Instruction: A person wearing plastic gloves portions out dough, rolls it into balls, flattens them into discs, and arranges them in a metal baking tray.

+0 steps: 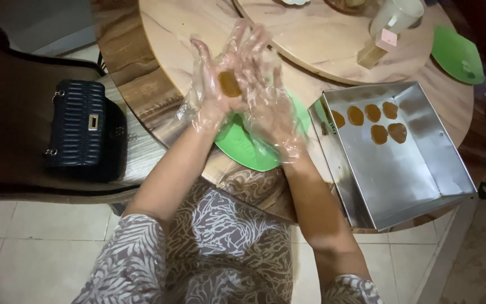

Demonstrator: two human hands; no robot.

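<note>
Above the round green plastic plate (pixel 248 149), I see my clear-gloved left hand (pixel 215 93), fingers spread, cradling a flat brown dough piece (pixel 229 84); my gloved right hand (pixel 268 98) presses alongside. Square metal baking tray (pixel 400 169) at three o'clock.

No packages, labels, signs or screens show anywhere in this view.

Both hands, left hand (pixel 212 93) and right hand (pixel 265 95), wear thin, crinkled clear plastic gloves; short sleeves and dress show a grey-white leafy print.
</note>
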